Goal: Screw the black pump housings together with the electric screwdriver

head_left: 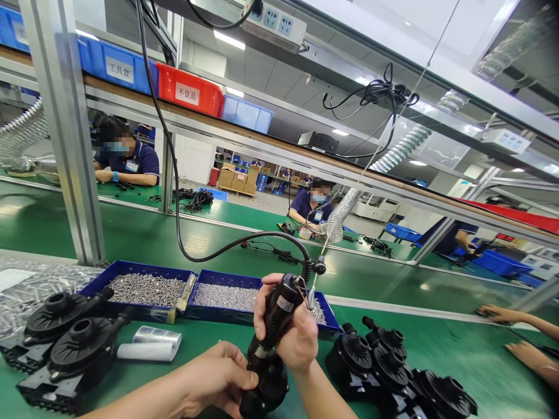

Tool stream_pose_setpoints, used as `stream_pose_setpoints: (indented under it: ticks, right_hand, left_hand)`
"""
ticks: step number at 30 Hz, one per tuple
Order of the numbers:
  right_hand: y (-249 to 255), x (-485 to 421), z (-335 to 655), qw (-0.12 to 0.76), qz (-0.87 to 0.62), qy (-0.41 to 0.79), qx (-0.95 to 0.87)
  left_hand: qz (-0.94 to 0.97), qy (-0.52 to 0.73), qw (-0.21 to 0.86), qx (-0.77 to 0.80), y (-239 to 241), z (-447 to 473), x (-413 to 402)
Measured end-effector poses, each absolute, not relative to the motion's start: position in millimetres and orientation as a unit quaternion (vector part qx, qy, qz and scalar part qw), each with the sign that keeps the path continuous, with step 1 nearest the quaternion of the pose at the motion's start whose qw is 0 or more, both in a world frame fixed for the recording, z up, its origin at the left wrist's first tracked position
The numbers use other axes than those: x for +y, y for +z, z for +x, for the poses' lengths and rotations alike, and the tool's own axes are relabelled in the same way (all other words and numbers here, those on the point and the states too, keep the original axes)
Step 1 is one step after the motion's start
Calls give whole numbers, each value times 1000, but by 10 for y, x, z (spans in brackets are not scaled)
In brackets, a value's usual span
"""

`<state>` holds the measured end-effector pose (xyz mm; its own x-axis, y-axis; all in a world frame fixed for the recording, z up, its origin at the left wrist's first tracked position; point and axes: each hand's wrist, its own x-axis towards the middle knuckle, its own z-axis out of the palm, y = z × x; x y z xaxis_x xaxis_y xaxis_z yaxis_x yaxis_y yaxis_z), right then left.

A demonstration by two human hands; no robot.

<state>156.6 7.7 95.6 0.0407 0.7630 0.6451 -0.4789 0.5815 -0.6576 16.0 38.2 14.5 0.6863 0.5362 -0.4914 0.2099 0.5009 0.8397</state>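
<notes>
Black and slightly tilted, a corded electric screwdriver (280, 308) is clamped in the right hand (301, 340) in the head view. Under it, what is probably a pump housing (273, 391) is gripped by the left hand (213, 378) over the green table (203, 334); the bit is hidden. Screws (146, 289) are held in a blue tray (131, 312) behind.

The driver (279, 304) is black, cylindrical, corded and pale-labelled, held tilted with its lower end toward the pump (267, 389). The pump, black and rounded, is held directly beneath, partly covered; whether the driver's tip touches it is hidden.
</notes>
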Motion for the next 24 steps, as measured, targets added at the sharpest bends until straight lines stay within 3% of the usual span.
stream_pose_setpoints:
  ticks: [4,16,24]
  right_hand:
    - [921,94,1597,700,-195,373,-578]
    - [909,81,1582,672,-247,405,-568]
    - [940,47,1662,664,-258,375,-594]
  left_hand:
    - [487,110,780,378,140,160,375]
    - [466,141,788,377,45,160,383]
    - [582,73,745,319,122,77,629]
